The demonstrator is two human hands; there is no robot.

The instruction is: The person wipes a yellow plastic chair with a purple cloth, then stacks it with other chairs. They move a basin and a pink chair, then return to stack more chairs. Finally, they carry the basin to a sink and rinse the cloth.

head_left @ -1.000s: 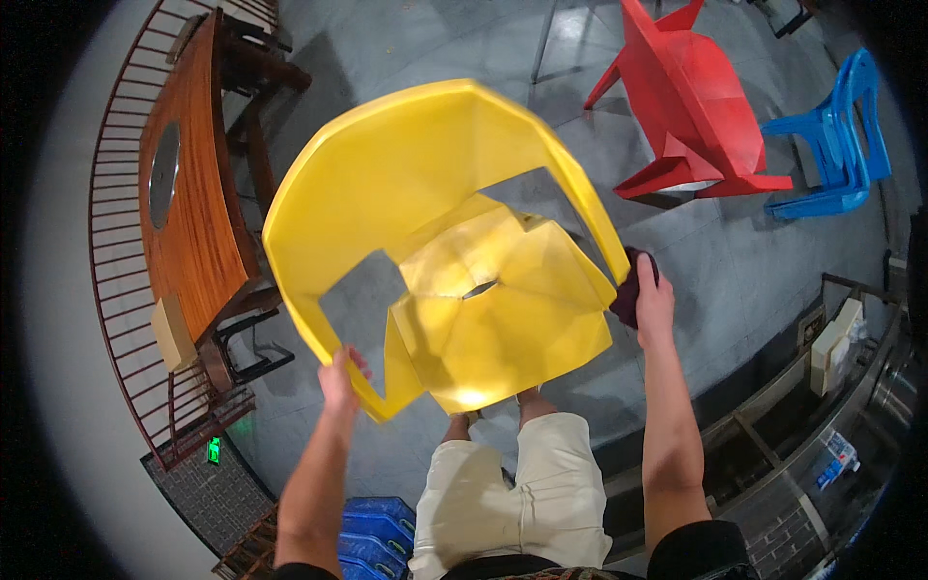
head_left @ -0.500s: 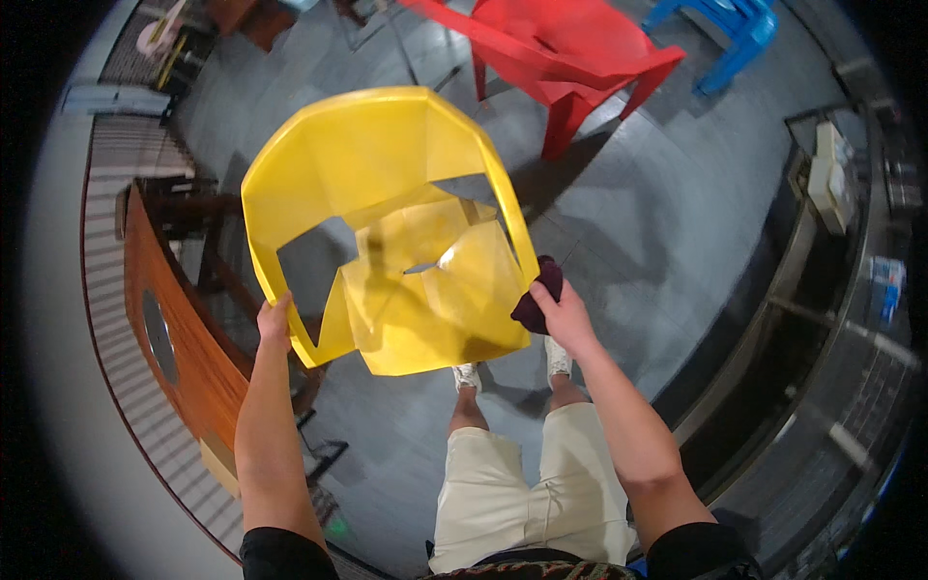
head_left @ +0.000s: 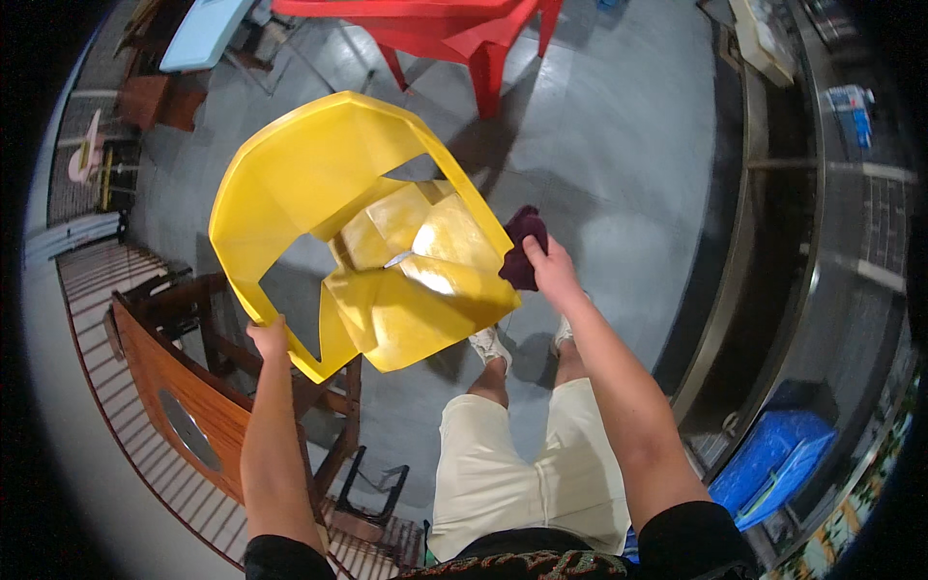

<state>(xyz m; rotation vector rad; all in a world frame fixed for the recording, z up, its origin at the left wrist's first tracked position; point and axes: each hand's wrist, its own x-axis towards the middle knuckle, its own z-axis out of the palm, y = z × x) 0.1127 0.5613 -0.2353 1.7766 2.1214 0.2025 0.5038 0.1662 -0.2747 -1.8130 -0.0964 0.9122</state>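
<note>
A yellow angular plastic chair [head_left: 319, 164], with a cut-out in each side and a small hole in its faceted seat, is held in front of my legs. My left hand [head_left: 268, 338] is closed on the lower end of its left armrest. My right hand [head_left: 548, 266] grips a dark maroon cloth [head_left: 519, 232] at the right armrest; its fingertips are partly hidden by the cloth. The chair's underside is hidden.
A red chair [head_left: 445, 24] and light blue board [head_left: 198, 34] stand ahead. At left are a wooden table [head_left: 159, 358] with round metal inset and a railing [head_left: 87, 329]. Along the right run a metal-edged trough [head_left: 735, 290], white box [head_left: 759, 39] and blue containers [head_left: 773, 464].
The view has turned rightward. The yellow chair and both hands now sit farther left in the picture, still gripping. The blue chair has almost left the view; a light blue board has appeared.
</note>
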